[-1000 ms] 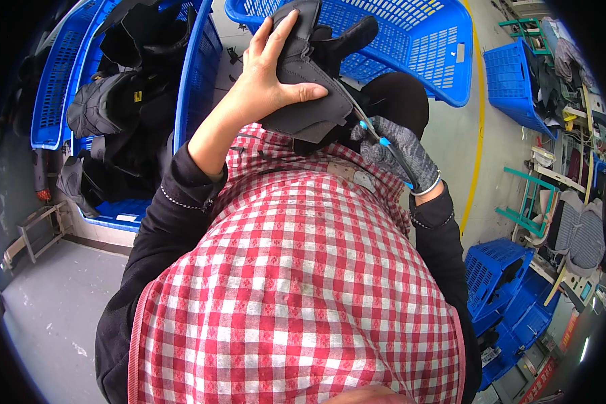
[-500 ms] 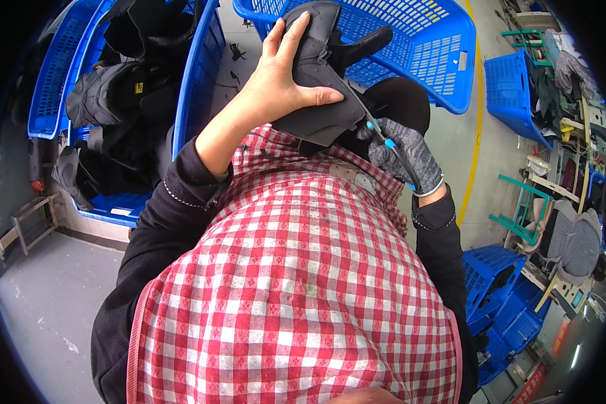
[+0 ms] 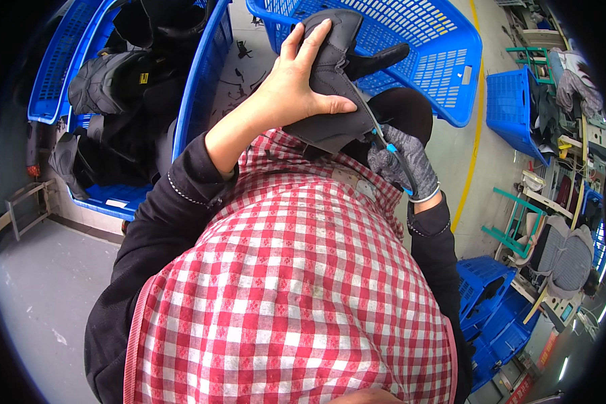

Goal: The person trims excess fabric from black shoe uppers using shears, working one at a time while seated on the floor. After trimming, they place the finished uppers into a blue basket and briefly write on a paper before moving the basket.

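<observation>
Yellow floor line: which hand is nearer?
Right: the gloved right hand, gripping the blue-marked tool, is left of the yellow line; the bare left hand, on the dark piece, is farther left.

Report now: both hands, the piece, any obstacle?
Left hand: gripping dark shoe piece. Right hand: holding blue-trimmed tool at its edge. Blue basket beyond, not blocking.

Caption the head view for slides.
Left hand grips dark stitched piece; gloved right hand holds blue-trimmed tool at its edge.

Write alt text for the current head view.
A bare left hand holds a dark shoe upper while the gloved right hand holds a slim, blue-accented tool at its edge. The person wears a red-and-white checked apron; a blue basket of dark shoe pieces stands at left, another blue basket ahead.
</observation>
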